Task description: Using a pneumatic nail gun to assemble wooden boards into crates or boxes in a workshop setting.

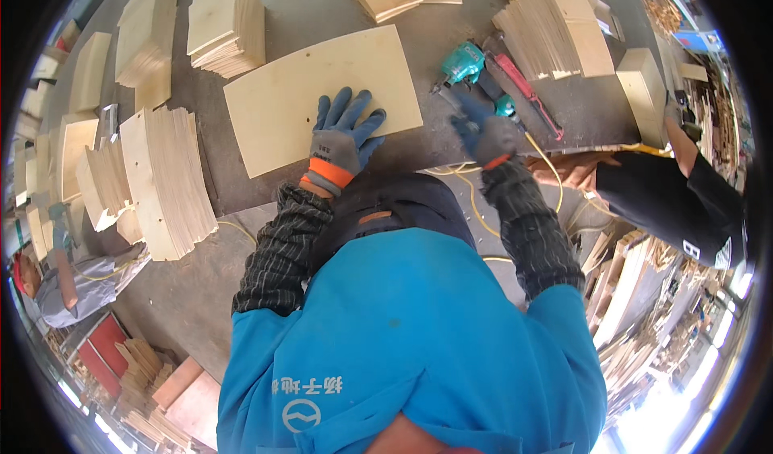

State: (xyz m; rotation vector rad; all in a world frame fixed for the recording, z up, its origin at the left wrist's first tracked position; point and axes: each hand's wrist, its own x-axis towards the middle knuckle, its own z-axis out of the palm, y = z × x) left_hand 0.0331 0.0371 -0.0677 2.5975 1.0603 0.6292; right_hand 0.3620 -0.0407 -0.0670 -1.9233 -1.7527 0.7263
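A pale, slightly curved plywood sheet (274, 107) with a few small dark marks lies flat on the dark worktable (439, 31). My left hand (342, 132), in a grey-blue glove with an orange cuff, rests on its near edge with the fingers spread. To the right of the sheet, my right hand (487, 136) hovers near the table edge; it is gloved alike and blurred, its fingers look apart, and nothing shows in them. Just beyond it lies a teal and black air nail gun (462, 64). Beside that is a long red tool (517, 78) with a dark end.
Stacks of thin plywood pieces stand at the left (165, 180), far left (225, 27) and far right (555, 31). A yellow hose (543, 156) runs over the table's near edge. One person (668, 196) stands close on the right, another (72, 289) at the left.
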